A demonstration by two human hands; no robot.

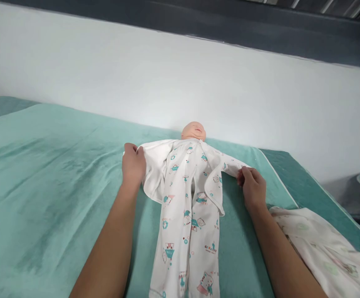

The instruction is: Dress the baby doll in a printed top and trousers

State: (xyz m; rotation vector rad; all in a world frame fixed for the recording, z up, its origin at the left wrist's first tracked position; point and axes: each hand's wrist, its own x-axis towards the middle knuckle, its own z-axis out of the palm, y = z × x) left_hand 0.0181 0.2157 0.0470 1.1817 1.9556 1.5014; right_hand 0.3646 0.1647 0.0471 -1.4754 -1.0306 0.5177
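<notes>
A baby doll (193,130) lies on its back, its head toward the wall. White printed pants (188,231) cover its legs and reach up the chest. Around its shoulders is a white baby shirt (214,186) with its front apart. Pinched in my left hand (134,163) is the shirt at the left, where the plain side of the cloth shows. My right hand (252,185) is closed on the cuff of the outstretched printed sleeve (232,163) at the right. The doll's own hands are hidden.
A green sheet (58,186) with soft wrinkles covers the bed under the doll. Behind it rises a white wall (167,78) with a dark band above. A crumpled white patterned cloth (329,248) lies at the lower right, beside my right forearm.
</notes>
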